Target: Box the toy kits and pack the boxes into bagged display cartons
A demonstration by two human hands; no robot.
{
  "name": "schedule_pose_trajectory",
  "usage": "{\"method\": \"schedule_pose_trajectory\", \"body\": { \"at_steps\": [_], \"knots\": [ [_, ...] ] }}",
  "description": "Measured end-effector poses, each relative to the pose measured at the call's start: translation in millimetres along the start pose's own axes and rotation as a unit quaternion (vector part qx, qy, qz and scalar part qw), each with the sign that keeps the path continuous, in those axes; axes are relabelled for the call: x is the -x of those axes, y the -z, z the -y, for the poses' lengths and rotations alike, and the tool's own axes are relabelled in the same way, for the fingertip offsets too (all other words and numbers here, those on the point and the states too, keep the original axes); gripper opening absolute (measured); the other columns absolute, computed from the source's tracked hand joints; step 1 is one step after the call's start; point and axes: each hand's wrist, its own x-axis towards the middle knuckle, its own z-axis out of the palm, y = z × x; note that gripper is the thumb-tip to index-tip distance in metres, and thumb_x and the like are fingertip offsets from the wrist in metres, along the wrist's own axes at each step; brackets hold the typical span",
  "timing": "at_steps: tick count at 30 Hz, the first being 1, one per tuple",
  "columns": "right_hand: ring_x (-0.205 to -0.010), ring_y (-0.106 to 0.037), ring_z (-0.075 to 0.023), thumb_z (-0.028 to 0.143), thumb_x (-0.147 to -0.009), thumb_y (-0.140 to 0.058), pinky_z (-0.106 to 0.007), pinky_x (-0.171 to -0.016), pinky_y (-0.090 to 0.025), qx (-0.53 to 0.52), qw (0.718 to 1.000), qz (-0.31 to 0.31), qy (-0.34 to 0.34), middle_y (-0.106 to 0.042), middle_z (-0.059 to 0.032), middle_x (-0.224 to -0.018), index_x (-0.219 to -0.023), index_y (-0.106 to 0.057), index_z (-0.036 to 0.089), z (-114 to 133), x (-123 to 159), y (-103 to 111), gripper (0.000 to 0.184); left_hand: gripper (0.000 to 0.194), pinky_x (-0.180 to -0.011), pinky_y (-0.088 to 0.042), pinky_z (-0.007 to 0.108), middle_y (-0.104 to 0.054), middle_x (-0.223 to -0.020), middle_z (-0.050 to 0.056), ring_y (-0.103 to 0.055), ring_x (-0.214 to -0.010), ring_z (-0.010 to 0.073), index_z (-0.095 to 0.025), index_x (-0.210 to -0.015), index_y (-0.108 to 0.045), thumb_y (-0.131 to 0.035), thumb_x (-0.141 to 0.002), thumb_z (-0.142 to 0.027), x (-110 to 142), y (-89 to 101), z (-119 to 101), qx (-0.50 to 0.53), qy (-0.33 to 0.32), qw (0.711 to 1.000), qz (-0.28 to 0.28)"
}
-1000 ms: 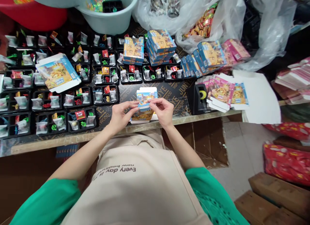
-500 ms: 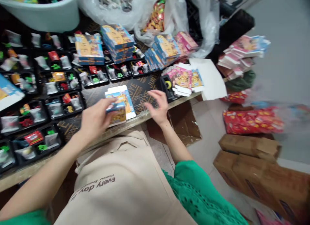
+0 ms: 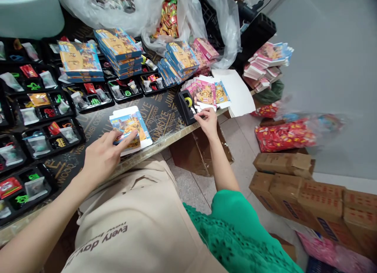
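My left hand (image 3: 101, 157) grips a small blue and yellow printed box (image 3: 127, 136) and rests it on a flat unfolded carton (image 3: 138, 122) near the table's front edge. My right hand (image 3: 208, 121) is stretched out to the right. Its thumb and forefinger are pinched together at the front of a black tape dispenser (image 3: 184, 104). What they pinch is too small to make out. A pile of flat pink and blue cartons (image 3: 206, 91) lies just behind that hand.
Black trays (image 3: 44, 133) of bagged small toys fill the table's left side. Stacks of blue boxes (image 3: 118, 49) and plastic bags (image 3: 165, 18) stand at the back. Cardboard boxes (image 3: 294, 182) and red packets (image 3: 282, 133) lie on the floor at right.
The view has swung to the right. My right hand left the box and reached to the tape dispenser. My left hand lowered the box onto the flat carton.
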Motion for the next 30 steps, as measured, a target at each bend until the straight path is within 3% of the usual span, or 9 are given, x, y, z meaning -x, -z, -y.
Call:
{"method": "schedule_pose_trajectory", "body": {
  "at_steps": [8, 14, 18, 21, 23, 24, 26, 28, 30],
  "knots": [
    [-0.101, -0.059, -0.0220, 0.036, -0.072, -0.069, -0.036, -0.088, -0.049, -0.121, 0.980, -0.124, -0.101, -0.062, -0.0076, -0.103, -0.071, -0.069, 0.018, -7.2, 31.1, -7.8, 0.018, 0.064, -0.075, -0.049, 0.032, -0.070, -0.109, 0.006, -0.066, -0.091, 0.0226, -0.042, -0.151, -0.038, -0.038, -0.095, -0.013, -0.2, -4.9, 2.6, 0.048, 0.027, 0.998, -0.006],
    [-0.095, -0.062, -0.0215, 0.034, -0.069, -0.068, -0.037, -0.092, -0.048, -0.127, 0.978, -0.084, -0.139, -0.065, -0.0074, -0.091, -0.065, -0.065, 0.017, -20.6, 39.3, -14.9, 0.018, 0.049, -0.083, -0.052, 0.035, -0.072, -0.116, 0.007, -0.068, -0.099, 0.0238, -0.035, -0.147, -0.043, -0.042, -0.100, -0.021, -0.8, -5.9, 3.2, 0.093, 0.037, 0.995, -0.014],
    [-0.086, -0.060, -0.0195, 0.034, -0.067, -0.069, -0.035, -0.083, -0.048, -0.121, 0.977, -0.105, -0.142, -0.066, -0.0067, -0.088, -0.065, -0.064, 0.017, -29.4, 40.2, -20.9, 0.018, 0.036, -0.085, -0.053, 0.037, -0.074, -0.113, 0.008, -0.068, -0.100, 0.0245, -0.028, -0.135, -0.053, -0.049, -0.100, -0.022, -0.3, -9.2, 4.0, 0.133, 0.036, 0.989, -0.046],
    [-0.081, -0.057, -0.0174, 0.041, -0.073, -0.066, -0.032, -0.076, -0.049, -0.136, 0.969, -0.149, -0.144, -0.065, -0.0052, -0.087, -0.072, -0.065, 0.017, -14.9, 48.9, -27.7, 0.023, 0.030, -0.087, -0.053, 0.037, -0.071, -0.118, 0.009, -0.067, -0.104, 0.0245, -0.026, -0.127, -0.059, -0.051, -0.099, -0.021, -0.2, -12.4, 3.6, 0.148, 0.043, 0.986, -0.068],
    [-0.072, -0.053, -0.0144, 0.045, -0.077, -0.067, -0.029, -0.068, -0.046, -0.186, 0.959, -0.158, -0.144, -0.064, -0.0023, -0.081, -0.082, -0.070, 0.018, 12.3, 61.9, -37.9, 0.028, 0.028, -0.088, -0.053, 0.038, -0.067, -0.121, 0.011, -0.064, -0.107, 0.0246, -0.025, -0.123, -0.063, -0.051, -0.098, -0.022, -0.1, -13.6, 2.3, 0.158, 0.061, 0.982, -0.085],
    [-0.067, -0.050, -0.0127, 0.046, -0.078, -0.069, -0.027, -0.063, -0.043, -0.227, 0.954, -0.133, -0.146, -0.063, -0.0005, -0.077, -0.086, -0.073, 0.018, 30.9, 70.1, -44.6, 0.029, 0.028, -0.088, -0.053, 0.038, -0.066, -0.119, 0.011, -0.063, -0.106, 0.0245, -0.024, -0.123, -0.063, -0.051, -0.098, -0.021, -0.1, -13.9, 1.6, 0.161, 0.069, 0.980, -0.091],
    [-0.055, -0.043, -0.0096, 0.045, -0.078, -0.074, -0.025, -0.054, -0.036, -0.334, 0.928, 0.005, -0.163, -0.058, 0.0036, -0.064, -0.095, -0.077, 0.020, 74.2, 87.8, -59.0, 0.030, 0.030, -0.086, -0.053, 0.037, -0.064, -0.113, 0.011, -0.061, -0.102, 0.0235, -0.022, -0.124, -0.062, -0.049, -0.098, -0.019, -0.4, -14.4, 0.3, 0.166, 0.079, 0.978, -0.095],
    [-0.046, -0.035, -0.0072, 0.043, -0.079, -0.076, -0.024, -0.048, -0.026, -0.428, 0.863, 0.190, -0.191, -0.049, 0.0070, -0.051, -0.102, -0.078, 0.021, 118.0, 103.0, -72.0, 0.032, 0.033, -0.085, -0.052, 0.037, -0.064, -0.109, 0.010, -0.060, -0.099, 0.0226, -0.021, -0.129, -0.056, -0.048, -0.097, -0.016, -0.8, -15.7, 0.1, 0.173, 0.074, 0.976, -0.106],
    [-0.041, -0.031, -0.0056, 0.041, -0.080, -0.076, -0.024, -0.046, -0.019, -0.491, 0.783, 0.320, -0.209, -0.044, 0.0088, -0.045, -0.106, -0.078, 0.020, 153.9, 112.3, -82.5, 0.034, 0.035, -0.085, -0.051, 0.036, -0.063, -0.108, 0.009, -0.059, -0.097, 0.0221, -0.021, -0.131, -0.050, -0.048, -0.097, -0.014, -1.0, -17.6, 1.2, 0.185, 0.062, 0.973, -0.126]
  ]
}}
